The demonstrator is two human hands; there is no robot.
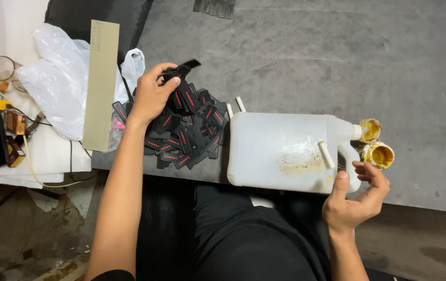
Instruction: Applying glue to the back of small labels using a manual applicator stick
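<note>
At frame centre, the left hand (pixel 151 96) is pinching one black tab (pixel 181 70) above the tab pile (pixel 184 132); the right hand (pixel 355 200), grip loosely curled and empty, is steadying the white jug (pixel 280 148).

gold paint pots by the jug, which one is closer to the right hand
The lower gold paint pot, open mouth showing, sits just above the right hand. The other pot lies farther up, beside the white jug cap.

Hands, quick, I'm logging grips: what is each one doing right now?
Left hand: closed on one black piece above the pile of black pieces.
Right hand: half open, thumb on the white jug, gripping nothing.
</note>
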